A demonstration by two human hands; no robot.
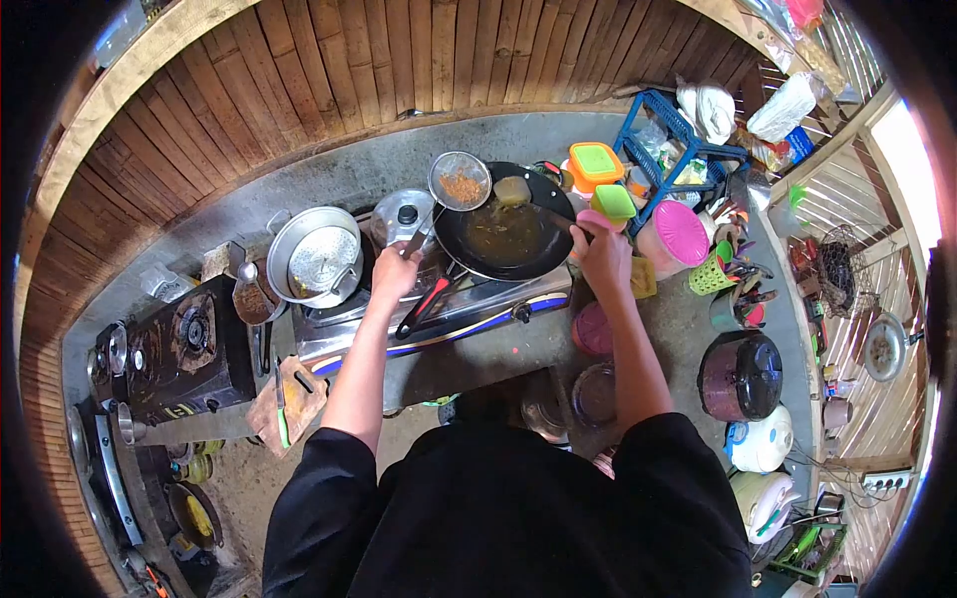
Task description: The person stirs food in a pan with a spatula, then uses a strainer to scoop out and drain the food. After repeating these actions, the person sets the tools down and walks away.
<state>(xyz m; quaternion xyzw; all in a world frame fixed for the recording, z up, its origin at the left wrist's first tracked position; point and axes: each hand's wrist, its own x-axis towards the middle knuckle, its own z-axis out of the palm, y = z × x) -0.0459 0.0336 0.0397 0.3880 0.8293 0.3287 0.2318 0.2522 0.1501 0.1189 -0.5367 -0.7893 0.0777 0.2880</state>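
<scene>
"What is in the person's hands at the stove?"

"The left hand has its fingers closed around the handle of a strainer, raised at the upper left rim of a black pan. The mesh cups a small heap of orange-brown bits."

"Is it resting on the pan?"

"I cannot tell whether they touch. The pan sits on the stove, dark liquid pooled in its bottom."

"And the right hand?"

"Fingers gripping the handle of a spatula, its pale blade inside the pan, near the far wall and just beside the strainer."

"What stands to the left?"

"A large metal pot with a perforated disc inside, and next to it a small saucepan holding something brown."

"To the right?"

"An orange container under a green lid, a pink-lidded tub whose contents are hidden, and a green basket of utensils, all on the tabletop. Low at the left, another dark pan holds something yellow."
</scene>
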